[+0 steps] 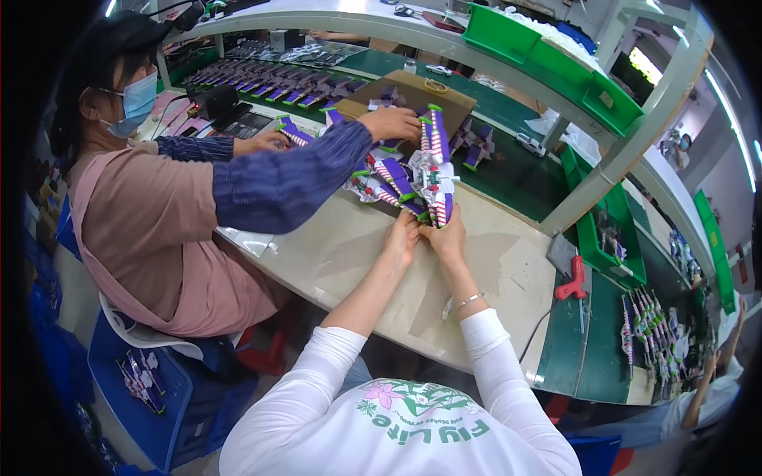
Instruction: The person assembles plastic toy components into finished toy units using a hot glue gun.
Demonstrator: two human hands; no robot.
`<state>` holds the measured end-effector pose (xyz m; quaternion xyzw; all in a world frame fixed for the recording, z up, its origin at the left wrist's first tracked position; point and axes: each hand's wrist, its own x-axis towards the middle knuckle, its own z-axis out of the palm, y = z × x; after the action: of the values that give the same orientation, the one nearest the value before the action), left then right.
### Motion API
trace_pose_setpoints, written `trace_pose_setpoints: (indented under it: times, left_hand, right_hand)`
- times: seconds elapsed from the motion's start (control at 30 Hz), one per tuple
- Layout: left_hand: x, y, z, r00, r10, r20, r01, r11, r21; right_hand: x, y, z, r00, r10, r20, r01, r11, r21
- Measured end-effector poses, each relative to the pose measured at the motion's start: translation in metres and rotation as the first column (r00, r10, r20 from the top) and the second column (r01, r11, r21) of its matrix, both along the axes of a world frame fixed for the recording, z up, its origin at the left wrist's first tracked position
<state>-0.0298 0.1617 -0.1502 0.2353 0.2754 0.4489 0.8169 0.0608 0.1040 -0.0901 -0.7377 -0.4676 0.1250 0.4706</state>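
While left hand (406, 236) and right hand (447, 236) pinch it | winged toy (433, 173) — angular, striped, glossy

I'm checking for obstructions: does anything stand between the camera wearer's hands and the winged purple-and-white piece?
Nothing visible does. The right hand holds the near end of the winged piece, with the left hand close beside it. A co-worker's hand is near the far end, not between.

The winged toy (434, 176) looks plastic (the tabletop (504, 254), faintly glossy).
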Motion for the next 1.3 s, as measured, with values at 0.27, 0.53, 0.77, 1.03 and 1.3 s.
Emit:
trace_pose_setpoints:
  times: [0.27,0.53,0.77,1.03,1.3]
  left_hand:
    - [-0.031,-0.017,0.042,0.983,-0.012,-0.183,-0.001,0.997,-0.073]
    - [-0.040,-0.032,0.056,0.965,0.208,-0.157,-0.216,0.976,-0.039]
    - [-0.034,-0.004,0.045,0.975,0.190,-0.118,-0.204,0.971,-0.126]
    - [-0.057,-0.002,0.042,0.928,0.098,0.360,-0.001,0.966,-0.260]
    - [-0.067,0.013,0.036,0.873,-0.046,0.485,0.112,0.988,-0.108]
  right_hand:
    - [0.003,-0.015,-0.003,0.992,-0.011,-0.127,0.001,0.997,-0.078]
    - [-0.023,-0.067,0.003,0.987,-0.092,0.134,0.086,0.995,0.044]
    - [-0.018,-0.089,0.002,0.955,-0.130,0.269,0.123,0.992,0.040]
    - [0.029,-0.132,0.008,0.893,0.116,-0.435,-0.055,0.987,0.151]
    - [0.031,-0.154,0.008,0.773,0.091,-0.628,0.007,0.988,0.152]
